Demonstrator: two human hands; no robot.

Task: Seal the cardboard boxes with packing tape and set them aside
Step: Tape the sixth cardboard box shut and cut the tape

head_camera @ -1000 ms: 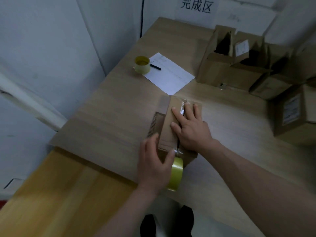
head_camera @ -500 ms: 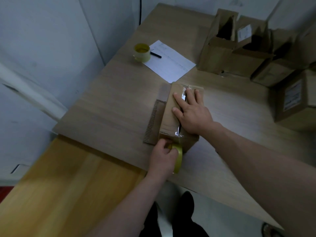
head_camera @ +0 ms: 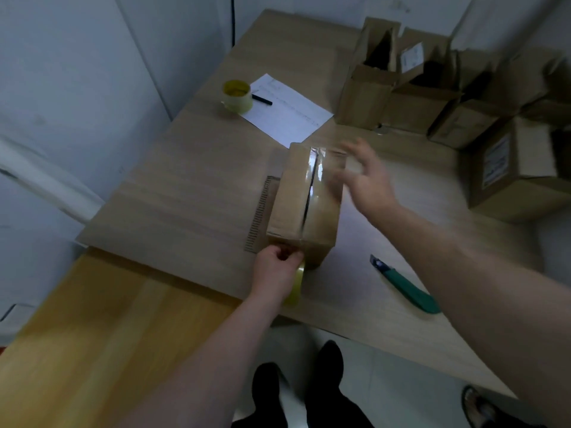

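We saw a brown cardboard box [head_camera: 304, 205] lying on the wooden table [head_camera: 191, 193], near the middle. A strip of shiny clear tape [head_camera: 315, 171] ran along the seam on top of the box. A flat piece of ribbed cardboard [head_camera: 261, 211] stuck out from under the left side of the box.

The left hand [head_camera: 276, 273] was at the near end of the box. Its fingers were curled around a yellow tape roll [head_camera: 296, 284], and the roll was right against the near end of the box.

The right hand [head_camera: 366, 177] was blurry. It was in the air just to the right of the box top, with its fingers spread loose and holding nothing.

A green knife [head_camera: 404, 284] lay on the table to the right of the box, apart from it. At the far left of the table stood another tape roll [head_camera: 237, 95], touching a white sheet of paper [head_camera: 287, 111] with a black pen [head_camera: 262, 99] on it. On the far right, open boxes [head_camera: 398, 81] stood in a bunch, and a shut box with a label [head_camera: 509, 168] sat nearer to us.
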